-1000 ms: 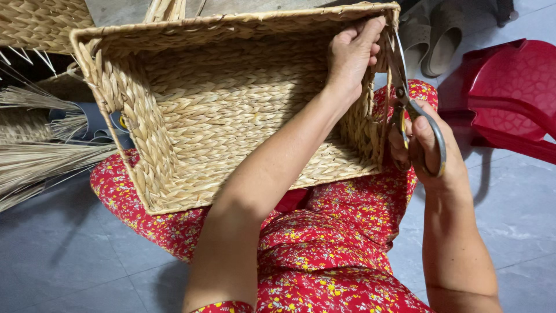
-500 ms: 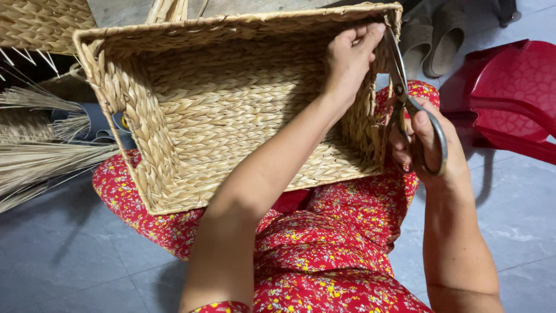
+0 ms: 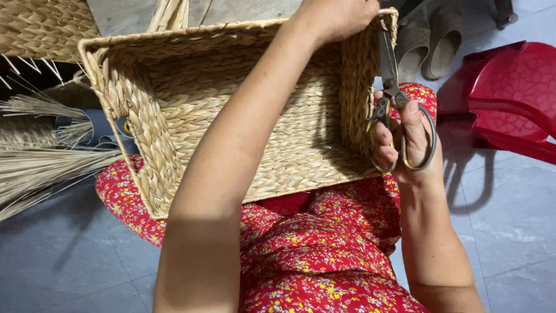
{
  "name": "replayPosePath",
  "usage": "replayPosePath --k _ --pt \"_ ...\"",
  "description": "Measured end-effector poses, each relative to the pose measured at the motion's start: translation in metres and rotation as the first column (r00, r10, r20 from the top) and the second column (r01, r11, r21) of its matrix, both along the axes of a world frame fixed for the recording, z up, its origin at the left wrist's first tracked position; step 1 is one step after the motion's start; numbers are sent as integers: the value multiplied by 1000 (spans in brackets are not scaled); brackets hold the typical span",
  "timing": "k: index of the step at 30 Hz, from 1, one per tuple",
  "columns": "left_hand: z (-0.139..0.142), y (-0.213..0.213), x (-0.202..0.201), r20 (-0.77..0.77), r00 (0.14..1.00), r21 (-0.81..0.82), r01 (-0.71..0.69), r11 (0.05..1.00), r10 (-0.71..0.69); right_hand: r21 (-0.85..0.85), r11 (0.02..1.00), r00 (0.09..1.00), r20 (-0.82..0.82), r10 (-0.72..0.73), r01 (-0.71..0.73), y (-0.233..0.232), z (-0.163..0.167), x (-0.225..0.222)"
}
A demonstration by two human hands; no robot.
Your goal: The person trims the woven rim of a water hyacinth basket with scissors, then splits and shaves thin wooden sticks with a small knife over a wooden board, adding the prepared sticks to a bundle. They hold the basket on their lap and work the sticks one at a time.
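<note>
One rectangular woven straw basket (image 3: 231,127) tilted on the lap, left hand (image 3: 336,17) gripping its far rim; right hand (image 3: 405,145) fingers clenched in one pair of scissors (image 3: 394,98), blades against the basket's outer side.

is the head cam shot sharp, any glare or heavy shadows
Head view: sharp on the woven basket, the scissors in the right hand and the left hand at the rim; soft light, no blur; faint sheen on the floor tiles; shadow beside the red plastic stool.
</note>
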State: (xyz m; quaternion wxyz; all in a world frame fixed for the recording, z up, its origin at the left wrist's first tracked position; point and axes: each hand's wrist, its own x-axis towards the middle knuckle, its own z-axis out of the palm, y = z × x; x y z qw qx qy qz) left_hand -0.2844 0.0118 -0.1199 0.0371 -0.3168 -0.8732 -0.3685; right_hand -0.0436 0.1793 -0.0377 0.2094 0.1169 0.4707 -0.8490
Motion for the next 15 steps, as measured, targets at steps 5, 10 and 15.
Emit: replayPosePath --k 5,10,15 --pt "-20 9 -18 339 898 209 217 954 -279 -33 999 1000 -23 12 -13 0 -2 3" --pt "-25 10 -16 373 913 146 118 982 -165 7 1000 1000 -14 26 -26 0 -3 3" --pt "-22 10 -17 339 921 82 176 981 -193 -25 1000 998 -55 7 -9 -2 -4 4"
